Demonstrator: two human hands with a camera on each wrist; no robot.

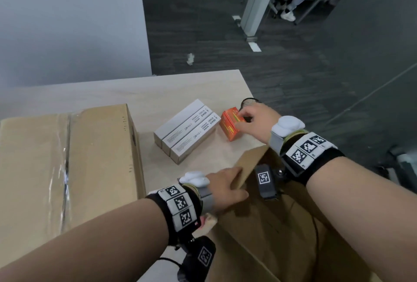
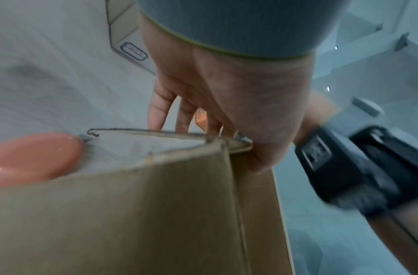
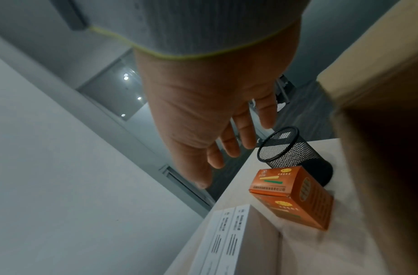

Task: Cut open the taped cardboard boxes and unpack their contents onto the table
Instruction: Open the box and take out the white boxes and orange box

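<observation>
Your right hand (image 1: pixel 255 119) hovers at the orange carton (image 1: pixel 231 125). From the head view its fingertips look to be on the top edge, but the right wrist view shows the fingers spread and clear of it, so call that grip apart, nothing held. The carton stands on the counter (image 1: pixel 112 92), just beside the mesh cup (image 3: pixel 295 156) and near three white boxes (image 1: pixel 187 130) lying side by side.

Your left hand (image 1: pixel 225 185) pinches the open box's flap (image 1: pixel 250 166), thumb on one side and fingers on the other: grip clamped on the flap. That box sits at the near counter edge, under your forearms.

Handling: the carton looks like thin card, light, and it would likely crush if squeezed, so take it by its two opposite sides, not the lid. The flap is stiff corrugated board and likely springs back; hold it near the fold.

The sealed box (image 1: pixel 67 164) at left is still taped along its seam and probably heavier. A pink cutter (image 2: pixel 33 158) lies on the counter beside the open box.
</observation>
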